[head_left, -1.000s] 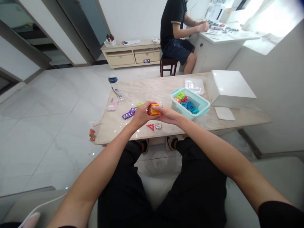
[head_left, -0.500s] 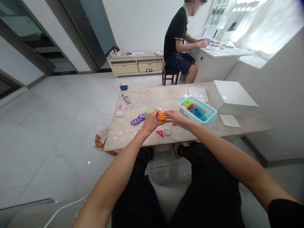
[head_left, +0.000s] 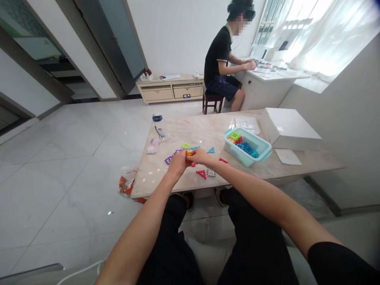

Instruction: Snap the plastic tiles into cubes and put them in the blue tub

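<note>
Orange interlocking plastic tiles, in a small stack, sit between my two hands above the table. My left hand is closed around their left side. The fingers of my right hand close on them from the right and partly cover them. Purple tiles lie just left of my left hand, partly hidden by it. A green tile rests beyond the hands. Nearer me lie a red triangle piece and a grey square tile. A blue triangle piece is to the right.
A light-teal bin holds green, red and blue tiles. Behind it are clear plastic packaging and a white box. A water bottle and a pink case stand at left. A person sits at another desk.
Both hands have moved left and closer together with the orange tiles. Blue pieces beyond them have come into view, and the camera view has tilted up slightly.
</note>
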Action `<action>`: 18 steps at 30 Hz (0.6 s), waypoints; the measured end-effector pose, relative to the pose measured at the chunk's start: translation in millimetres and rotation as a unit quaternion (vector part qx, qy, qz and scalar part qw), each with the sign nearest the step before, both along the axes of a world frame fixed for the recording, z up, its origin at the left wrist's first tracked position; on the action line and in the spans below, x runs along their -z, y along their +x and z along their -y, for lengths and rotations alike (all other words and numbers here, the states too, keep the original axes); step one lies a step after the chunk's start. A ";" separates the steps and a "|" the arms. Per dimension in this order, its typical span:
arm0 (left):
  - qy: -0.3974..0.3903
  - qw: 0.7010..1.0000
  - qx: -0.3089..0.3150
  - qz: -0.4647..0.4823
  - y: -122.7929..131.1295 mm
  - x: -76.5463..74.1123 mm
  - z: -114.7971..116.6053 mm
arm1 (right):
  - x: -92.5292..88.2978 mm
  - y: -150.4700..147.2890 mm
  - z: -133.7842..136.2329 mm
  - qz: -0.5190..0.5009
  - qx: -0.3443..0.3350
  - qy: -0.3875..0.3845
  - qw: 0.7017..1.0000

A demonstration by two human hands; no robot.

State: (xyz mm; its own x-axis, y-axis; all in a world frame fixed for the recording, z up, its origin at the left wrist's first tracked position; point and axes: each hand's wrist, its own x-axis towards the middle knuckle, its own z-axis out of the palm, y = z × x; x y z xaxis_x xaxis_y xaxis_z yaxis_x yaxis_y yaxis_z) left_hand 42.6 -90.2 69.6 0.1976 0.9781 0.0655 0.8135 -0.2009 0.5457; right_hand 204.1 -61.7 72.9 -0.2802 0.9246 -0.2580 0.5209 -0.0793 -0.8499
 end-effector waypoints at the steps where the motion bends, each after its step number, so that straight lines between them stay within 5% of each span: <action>1: 0.002 1.000 -0.005 -0.006 1.2 -0.7 0.6 | 1.9 0.8 -0.9 -0.013 0.002 -0.006 1.000; 9: 0.056 0.998 0.006 0.003 28.9 -7.8 -0.9 | -8.2 46.6 -2.3 -0.048 0.025 0.017 0.998; 14: 0.116 0.991 0.063 0.037 50.2 -5.5 -14.0 | -32.2 137.1 -7.0 -0.020 0.136 0.147 0.979; 18: 0.113 0.988 0.104 0.018 59.3 -3.1 -17.0 | -47.5 224.7 7.3 0.060 0.293 0.249 0.921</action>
